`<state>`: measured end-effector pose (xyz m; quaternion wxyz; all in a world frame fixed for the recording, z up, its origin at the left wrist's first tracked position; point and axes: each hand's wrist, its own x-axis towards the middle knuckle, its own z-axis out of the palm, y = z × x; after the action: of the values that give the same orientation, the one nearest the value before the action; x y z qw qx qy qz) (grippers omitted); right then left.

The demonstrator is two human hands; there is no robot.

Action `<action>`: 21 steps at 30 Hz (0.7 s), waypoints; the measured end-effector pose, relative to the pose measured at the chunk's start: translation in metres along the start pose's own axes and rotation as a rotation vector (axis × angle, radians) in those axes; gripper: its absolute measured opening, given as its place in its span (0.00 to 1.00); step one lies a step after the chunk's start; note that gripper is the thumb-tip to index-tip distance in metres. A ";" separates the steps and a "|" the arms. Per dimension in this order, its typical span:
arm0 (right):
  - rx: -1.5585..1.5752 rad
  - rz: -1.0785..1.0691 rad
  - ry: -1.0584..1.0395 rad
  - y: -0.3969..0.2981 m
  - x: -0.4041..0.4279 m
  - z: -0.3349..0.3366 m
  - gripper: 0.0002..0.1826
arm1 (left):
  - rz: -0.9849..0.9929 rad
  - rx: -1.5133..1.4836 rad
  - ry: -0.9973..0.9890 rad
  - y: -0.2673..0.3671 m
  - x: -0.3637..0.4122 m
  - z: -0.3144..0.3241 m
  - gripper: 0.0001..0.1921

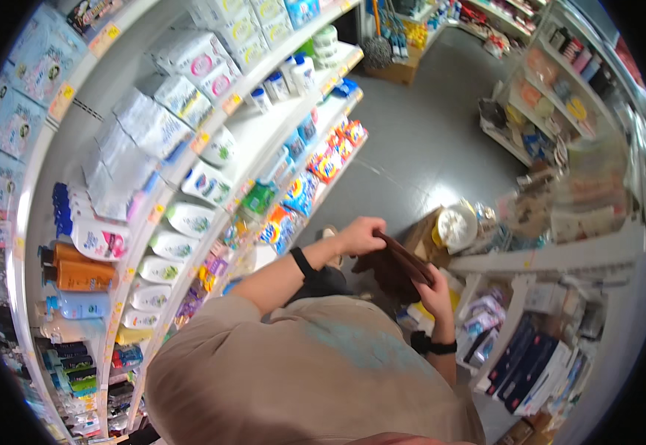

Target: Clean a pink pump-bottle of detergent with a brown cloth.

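A dark brown cloth (392, 272) is stretched between my two hands in front of my body. At its upper left edge, the fingers of my left hand (360, 236) pinch it near the rim. My right hand (435, 293) grips the opposite end, lower and to the right. Between the hands the upper edge looks folded and taut, while the lower part hangs loose. A black band (304, 261) circles my left wrist, and another dark band (434, 344) sits on my right wrist. Part of a light shoe (330, 239) shows on the floor beyond my left forearm.
Shelves (256, 130) of bottles, boxes and detergent bags run along my left. A cardboard box (425, 236) and a round white container (456, 227) stand just beyond the cloth. To the right are a white counter (551, 258) and shelving. Grey floor (412, 133) extends ahead toward a mop (377, 50).
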<state>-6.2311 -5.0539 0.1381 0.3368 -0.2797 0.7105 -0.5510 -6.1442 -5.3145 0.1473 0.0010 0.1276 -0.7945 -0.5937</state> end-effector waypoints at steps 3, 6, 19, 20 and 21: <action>0.150 0.020 0.036 -0.012 0.027 -0.004 0.11 | 0.196 0.075 -0.086 -0.008 0.053 -0.011 0.10; 0.140 0.065 0.106 -0.028 0.065 -0.006 0.12 | 0.239 0.066 -0.174 0.001 0.100 -0.038 0.10; 0.058 -0.018 0.297 -0.124 0.247 -0.002 0.14 | 0.330 -0.351 0.384 -0.017 0.315 -0.220 0.35; 0.088 -0.013 0.297 -0.126 0.258 -0.008 0.14 | 0.218 -0.400 0.531 -0.028 0.332 -0.239 0.37; 0.123 -0.008 0.307 -0.126 0.267 -0.015 0.14 | 0.166 -0.514 0.655 -0.014 0.337 -0.251 0.38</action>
<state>-6.4045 -5.2802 0.2171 0.2386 -0.1739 0.7175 -0.6310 -6.4291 -5.6231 0.1578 0.3332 0.2407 -0.5857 -0.6985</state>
